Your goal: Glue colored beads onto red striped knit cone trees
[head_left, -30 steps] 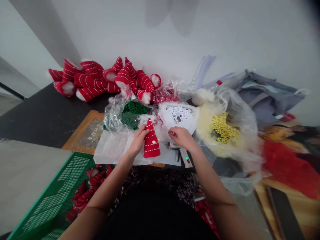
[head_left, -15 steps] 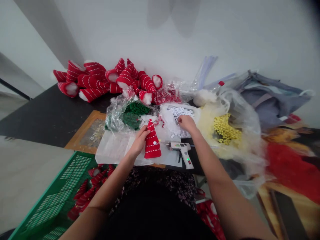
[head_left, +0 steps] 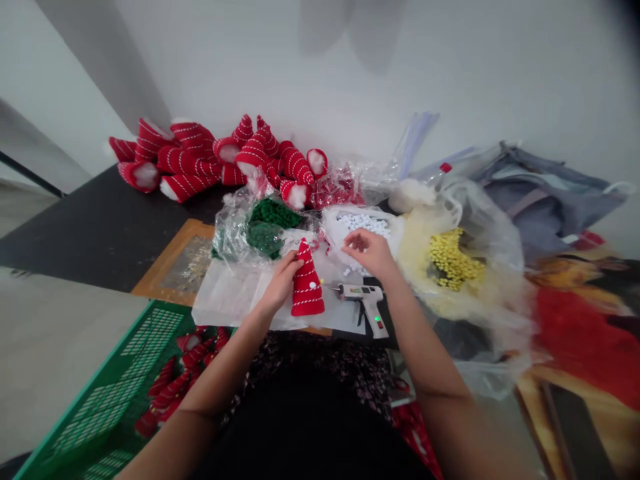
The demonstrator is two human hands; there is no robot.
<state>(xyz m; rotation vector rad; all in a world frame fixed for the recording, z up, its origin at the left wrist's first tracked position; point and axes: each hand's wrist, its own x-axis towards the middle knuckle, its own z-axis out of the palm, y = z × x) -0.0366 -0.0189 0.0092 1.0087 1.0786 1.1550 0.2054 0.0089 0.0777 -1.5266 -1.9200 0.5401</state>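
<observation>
My left hand (head_left: 284,280) is closed around the side of a red knitted cone hat (head_left: 307,293) with white stitched stripes. One small white pompom (head_left: 313,285) sits on the cone's lower front. My right hand (head_left: 369,252) hovers by the bag of white pompoms (head_left: 377,225), thumb and index finger pinched together. Whatever is between those fingertips is too small to make out. Just below that hand lies a white glue gun (head_left: 364,295) with a green light, its nozzle pointing at the cone.
Green pompoms (head_left: 267,237) lie in clear plastic at left, yellow pompoms (head_left: 453,260) in a bag at right. Striped red cones (head_left: 187,163) are heaped at the back. A green crate (head_left: 100,393) with more cones stands below left. A wooden-framed board (head_left: 173,263) lies on the black table.
My right hand has lifted out of the white pompoms and drawn slightly left, its fingers now in view. The left hand keeps its hold on the cone hat.
</observation>
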